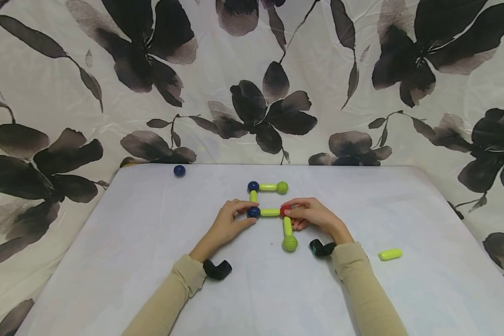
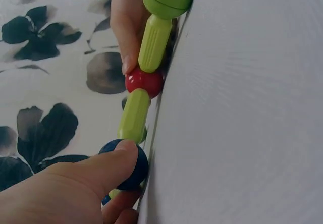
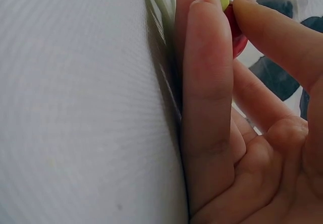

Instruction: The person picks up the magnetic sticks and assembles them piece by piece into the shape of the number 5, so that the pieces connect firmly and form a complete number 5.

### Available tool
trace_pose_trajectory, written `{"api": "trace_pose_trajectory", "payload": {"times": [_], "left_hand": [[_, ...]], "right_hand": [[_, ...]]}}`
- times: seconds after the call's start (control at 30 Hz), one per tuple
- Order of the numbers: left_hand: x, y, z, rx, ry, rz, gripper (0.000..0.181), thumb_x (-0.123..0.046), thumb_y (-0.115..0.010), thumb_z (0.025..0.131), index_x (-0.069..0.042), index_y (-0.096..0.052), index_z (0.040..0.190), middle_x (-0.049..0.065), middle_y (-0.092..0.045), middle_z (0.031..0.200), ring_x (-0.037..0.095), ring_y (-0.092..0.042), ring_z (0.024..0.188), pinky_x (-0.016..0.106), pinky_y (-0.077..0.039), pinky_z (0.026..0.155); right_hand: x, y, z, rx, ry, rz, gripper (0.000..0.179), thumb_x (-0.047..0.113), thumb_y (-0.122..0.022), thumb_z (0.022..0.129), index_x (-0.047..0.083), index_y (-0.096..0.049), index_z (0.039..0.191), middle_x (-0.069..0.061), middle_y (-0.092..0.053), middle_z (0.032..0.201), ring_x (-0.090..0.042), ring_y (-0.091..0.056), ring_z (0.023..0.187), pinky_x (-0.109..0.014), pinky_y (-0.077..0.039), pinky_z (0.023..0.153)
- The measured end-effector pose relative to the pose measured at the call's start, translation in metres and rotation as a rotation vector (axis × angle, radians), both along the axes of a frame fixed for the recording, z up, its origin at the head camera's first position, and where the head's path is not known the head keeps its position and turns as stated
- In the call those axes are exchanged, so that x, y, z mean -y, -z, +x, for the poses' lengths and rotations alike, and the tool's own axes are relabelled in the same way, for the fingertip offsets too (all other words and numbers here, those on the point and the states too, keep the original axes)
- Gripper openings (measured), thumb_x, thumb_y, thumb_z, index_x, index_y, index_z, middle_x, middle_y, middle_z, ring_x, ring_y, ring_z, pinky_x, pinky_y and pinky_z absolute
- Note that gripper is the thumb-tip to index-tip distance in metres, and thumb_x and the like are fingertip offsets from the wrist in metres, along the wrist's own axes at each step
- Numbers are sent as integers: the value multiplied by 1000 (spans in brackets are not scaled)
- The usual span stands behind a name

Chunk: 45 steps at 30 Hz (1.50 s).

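Observation:
On the white table lies a chain of yellow-green rods and coloured balls. My left hand (image 1: 228, 220) pinches the near dark blue ball (image 1: 254, 213) between thumb and fingers. From that ball a rod (image 1: 270, 212) runs right to a red ball (image 1: 285, 210), which my right hand (image 1: 312, 215) pinches. Another rod (image 1: 287, 227) leads from the red ball toward me and ends in a green ball (image 1: 290, 243). Behind the left hand's ball, a short rod (image 1: 254, 196) joins a second dark blue ball (image 1: 253, 186). From there a rod (image 1: 268, 187) reaches a smaller-looking green ball (image 1: 282, 187).
A loose dark blue ball (image 1: 179, 171) sits near the table's back left edge. To the right of my right forearm lies a loose yellow-green rod (image 1: 390, 254). A flower-patterned cloth (image 1: 340, 93) hangs behind the white table (image 1: 122, 261).

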<state>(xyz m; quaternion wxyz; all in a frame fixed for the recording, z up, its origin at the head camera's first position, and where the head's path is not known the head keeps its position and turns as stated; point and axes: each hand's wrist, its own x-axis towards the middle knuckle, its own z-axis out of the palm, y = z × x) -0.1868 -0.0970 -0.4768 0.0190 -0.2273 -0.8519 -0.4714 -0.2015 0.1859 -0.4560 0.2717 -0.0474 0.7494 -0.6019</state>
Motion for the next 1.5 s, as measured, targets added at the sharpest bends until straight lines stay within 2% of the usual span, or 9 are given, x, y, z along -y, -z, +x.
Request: {"api": "trace_pose_trajectory", "payload": {"times": [0.17,0.4,1.0,1.5], "left_hand": [[-4,1,-1,-10,-27,-4,36,-19,-81,84,-17,-72,119,-2,-64,97,20,-46,90,34,-35,78],[-3,1,-2,12,-63,-11,36,-19,-83,82,-18,-74,116,-3,-63,93,20,-44,87,36,-33,78],[-1,2,-3,-7,-38,-2,36,-16,-82,83,-18,-73,118,-2,-67,102,19,-49,89,37,-36,81],[-1,3,-3,-32,-35,-27,36,-15,-82,83,-18,-73,117,-2,-66,98,19,-48,88,37,-33,80]], "right_hand": [[-1,-2,1,-5,8,-4,41,22,-68,95,1,-61,129,-9,-67,78,-13,-64,59,-22,-54,59],[1,-5,2,3,18,1,42,22,-68,95,1,-61,130,-8,-69,80,-12,-64,58,-22,-53,58],[2,-4,3,-4,4,-36,42,20,-67,96,-1,-59,132,-8,-67,76,-12,-64,58,-22,-53,58],[2,-4,2,-8,0,5,44,23,-67,96,2,-58,134,-7,-66,77,-12,-62,56,-22,-53,57]]}}
